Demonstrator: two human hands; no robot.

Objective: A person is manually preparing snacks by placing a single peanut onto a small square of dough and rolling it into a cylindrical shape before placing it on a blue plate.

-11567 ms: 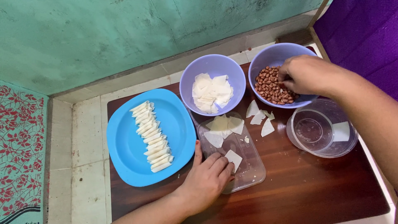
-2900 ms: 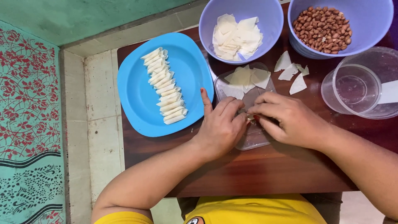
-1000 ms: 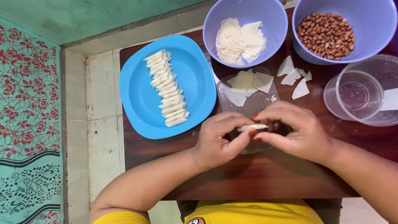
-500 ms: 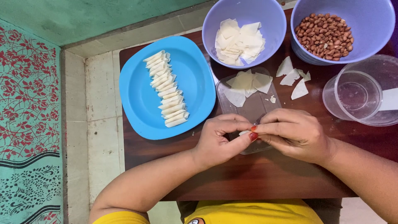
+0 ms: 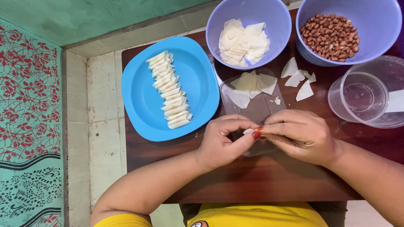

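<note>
Head view: the left hand [image 5: 221,143] and the right hand [image 5: 301,134] meet over the near end of a clear plastic lid [image 5: 254,111] lying at the middle of the brown table [image 5: 261,180]. The fingertips of both hands pinch one small white wrapper piece [image 5: 248,131] between them; thumbs and forefingers are closed on it, the remaining fingers curled loosely. The piece is held just above the lid, largely hidden by the fingers, so its shape cannot be told. More flat wrapper pieces [image 5: 251,86] lie on the far end of the lid. A blue plate [image 5: 143,96] sits at the table's left edge, touching the lid, and carries a row of rolled white wrappers [image 5: 170,94]. Along the far edge stand a purple bowl [image 5: 277,17] holding cut wrappers and a second purple bowl [image 5: 378,25] holding peanuts [image 5: 330,35]. Loose wrapper scraps [image 5: 299,80] lie between the bowls and the lid. A clear round container [image 5: 366,96] stands at the right edge
</note>
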